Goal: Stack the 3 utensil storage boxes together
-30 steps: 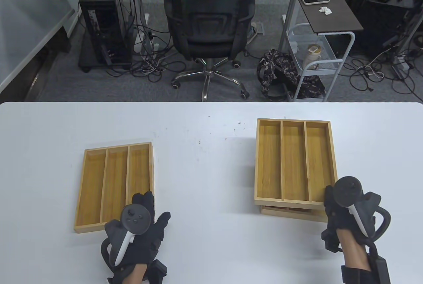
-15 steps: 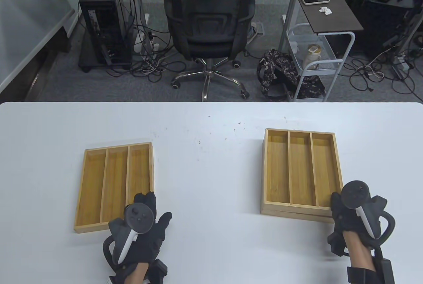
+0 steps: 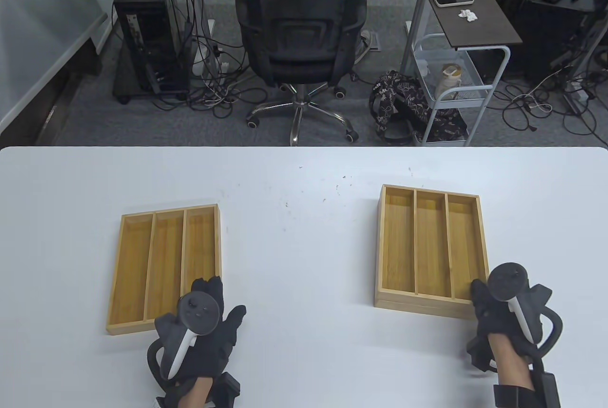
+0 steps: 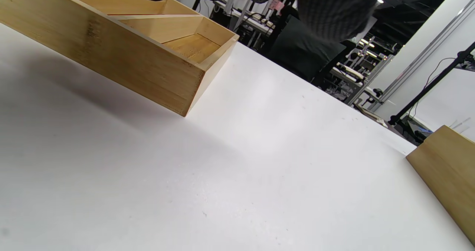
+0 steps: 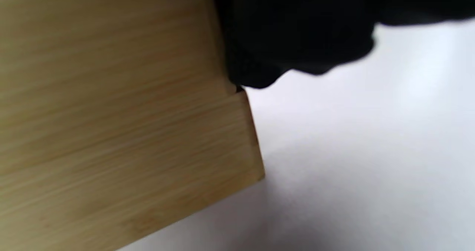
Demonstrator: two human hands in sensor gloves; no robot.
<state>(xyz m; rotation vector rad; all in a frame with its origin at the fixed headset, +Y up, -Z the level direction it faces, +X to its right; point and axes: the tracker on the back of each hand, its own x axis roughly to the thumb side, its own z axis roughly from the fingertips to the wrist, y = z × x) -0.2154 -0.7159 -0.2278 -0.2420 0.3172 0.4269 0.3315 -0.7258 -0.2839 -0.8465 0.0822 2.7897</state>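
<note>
Just smooth rectangular three-slot bamboo boxes [image 3: 165,269] on matte white table [image 3: 294,218]

No readable text, labels, brands or numbers on anything in view.

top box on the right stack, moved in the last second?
Yes. The top box came down and toward the table's near edge onto the lower box, right hand at its corner.
</note>
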